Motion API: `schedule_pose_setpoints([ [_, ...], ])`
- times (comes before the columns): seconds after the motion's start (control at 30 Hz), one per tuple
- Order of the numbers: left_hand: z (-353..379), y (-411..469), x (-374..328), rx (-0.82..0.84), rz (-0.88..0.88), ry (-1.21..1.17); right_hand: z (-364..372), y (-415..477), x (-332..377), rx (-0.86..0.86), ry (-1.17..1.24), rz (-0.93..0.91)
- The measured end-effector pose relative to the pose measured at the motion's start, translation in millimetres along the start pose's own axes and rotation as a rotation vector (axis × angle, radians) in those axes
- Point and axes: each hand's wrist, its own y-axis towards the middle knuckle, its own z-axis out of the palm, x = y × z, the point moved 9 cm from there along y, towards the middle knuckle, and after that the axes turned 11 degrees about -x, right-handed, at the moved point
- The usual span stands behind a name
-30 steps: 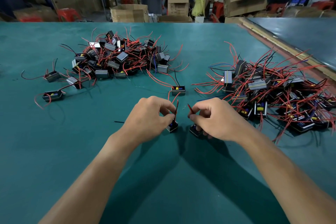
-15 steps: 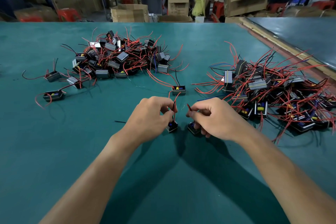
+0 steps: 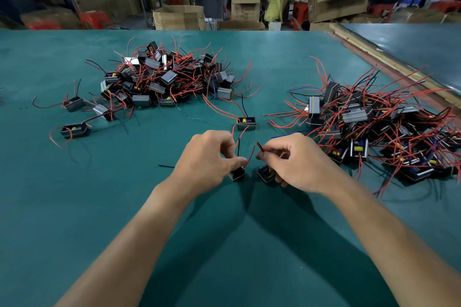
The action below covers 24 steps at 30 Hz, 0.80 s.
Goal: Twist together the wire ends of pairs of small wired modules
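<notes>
Leftmost on the green desk (image 3: 74, 207) lay a pile of small wired modules (image 3: 164, 77), with a few strays beside it. Nearer the middle, the left hand (image 3: 207, 164) pinched a red wire (image 3: 250, 157) between thumb and forefinger, just above a black module (image 3: 237, 174) resting on the desk. A lone module (image 3: 246, 123) sat just beyond the hands. Close beside, the right hand (image 3: 291, 162) pinched another red wire end (image 3: 260, 147), its own module (image 3: 265, 174) under the fingers. The two wire ends stood near each other, apart. Farther right sprawled a second tangled pile (image 3: 379, 122).
</notes>
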Motion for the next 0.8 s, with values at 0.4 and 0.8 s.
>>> schedule_pose_setpoints([
  [0.4, 4.2, -9.2, -15.7, -0.045, 0.072, 0.069, 2.9, 2.1, -9.4, 0.003, 0.004, 0.073],
  [0.8, 0.6, -6.5, -8.7, 0.033, 0.008, -0.079, 4.8, 0.4, -7.9, 0.032, 0.042, 0.082],
])
